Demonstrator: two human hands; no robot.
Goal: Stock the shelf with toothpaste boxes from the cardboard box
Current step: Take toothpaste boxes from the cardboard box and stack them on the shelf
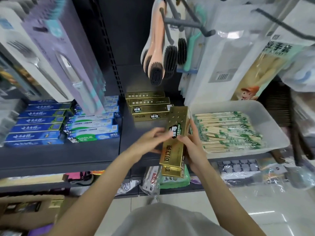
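Both my hands hold a gold toothpaste box (175,143) upright, just in front of the dark shelf (59,155). My left hand (151,140) grips its left side and my right hand (192,147) wraps its right side. A second gold box seems to lie behind the first in the same grip. Three gold toothpaste boxes (150,108) lie stacked on the shelf right behind my hands. The open cardboard box (29,210) sits on the floor at the lower left, partly cut off by the frame.
Blue toothpaste boxes (37,123) and white-green ones (93,126) fill the shelf's left side. A clear plastic bin (272,123) of wrapped chopsticks sits on the right. Brushes (162,62) and bagged goods hang above. A lower shelf holds packets.
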